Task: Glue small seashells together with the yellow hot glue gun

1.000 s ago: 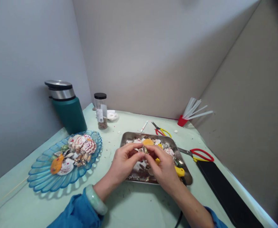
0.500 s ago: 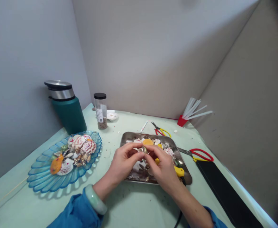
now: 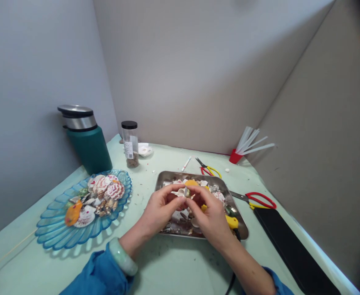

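Note:
My left hand (image 3: 161,205) and my right hand (image 3: 209,209) meet above the metal tray (image 3: 244,229), fingertips pinched together. Between them is a small greenish, shiny shell (image 3: 187,192), mostly covered by my fingers. Below, the tray holds many loose shells, among them an orange one (image 3: 191,182) and a striped pinkish one (image 3: 219,196). A yellow tool handle (image 3: 232,222), perhaps a glue gun's, lies at the tray's right side, partly behind my right hand.
On the left stands a blue scalloped plate (image 3: 49,239) of shells, with a green bottle (image 3: 90,149) and a clear jar (image 3: 132,145) behind. Scissors (image 3: 261,200), smaller scissors (image 3: 210,169), a marker (image 3: 186,164), a red cup of glue sticks (image 3: 235,156) and a black slab (image 3: 290,246) lie around the tray.
My hands stay in nearly the same place. The fingertips have shifted slightly and the small shell between them has turned a little.

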### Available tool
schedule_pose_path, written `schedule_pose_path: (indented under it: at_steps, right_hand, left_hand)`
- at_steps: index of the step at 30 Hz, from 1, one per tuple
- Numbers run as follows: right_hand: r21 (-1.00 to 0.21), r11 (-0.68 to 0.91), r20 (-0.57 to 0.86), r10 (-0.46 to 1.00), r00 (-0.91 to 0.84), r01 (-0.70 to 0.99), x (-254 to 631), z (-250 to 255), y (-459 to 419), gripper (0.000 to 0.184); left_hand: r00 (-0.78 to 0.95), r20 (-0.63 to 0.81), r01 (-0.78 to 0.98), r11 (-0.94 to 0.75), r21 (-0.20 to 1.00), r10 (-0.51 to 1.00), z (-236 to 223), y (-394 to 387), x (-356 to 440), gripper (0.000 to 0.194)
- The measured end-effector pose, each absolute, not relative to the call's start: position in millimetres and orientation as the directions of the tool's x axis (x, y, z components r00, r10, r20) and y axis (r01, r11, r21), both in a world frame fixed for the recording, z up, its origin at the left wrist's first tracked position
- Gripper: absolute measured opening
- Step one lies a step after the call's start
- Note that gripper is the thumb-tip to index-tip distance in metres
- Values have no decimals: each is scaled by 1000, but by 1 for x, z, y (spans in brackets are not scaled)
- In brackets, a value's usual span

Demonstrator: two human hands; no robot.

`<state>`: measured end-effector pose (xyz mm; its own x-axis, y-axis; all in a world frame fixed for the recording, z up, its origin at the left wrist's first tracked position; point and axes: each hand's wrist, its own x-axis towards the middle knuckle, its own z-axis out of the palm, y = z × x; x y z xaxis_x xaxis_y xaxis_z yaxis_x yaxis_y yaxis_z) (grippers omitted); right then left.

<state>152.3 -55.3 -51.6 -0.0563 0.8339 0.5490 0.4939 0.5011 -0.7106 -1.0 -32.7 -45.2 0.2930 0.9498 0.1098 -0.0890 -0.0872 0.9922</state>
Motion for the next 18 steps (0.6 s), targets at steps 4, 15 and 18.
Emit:
schedule_pose_path:
  at_steps: [4,15,18]
  right_hand:
    - [-722,498,539,840,-59,480,152,-50,-56,15]
    - [-696,538,583,810,-64,475,153,-50,-56,12]
    - [-678,565,610,790,-70,470,152,-49,-56,11]
  left_hand:
    - [318,100,-138,-59,989,943,-45,-33,-2,50]
    - [351,89,-181,-26,983,932,-43,-33,-2,48]
    - [338,139,-219,-66,973,931,-47,-31,-1,39]
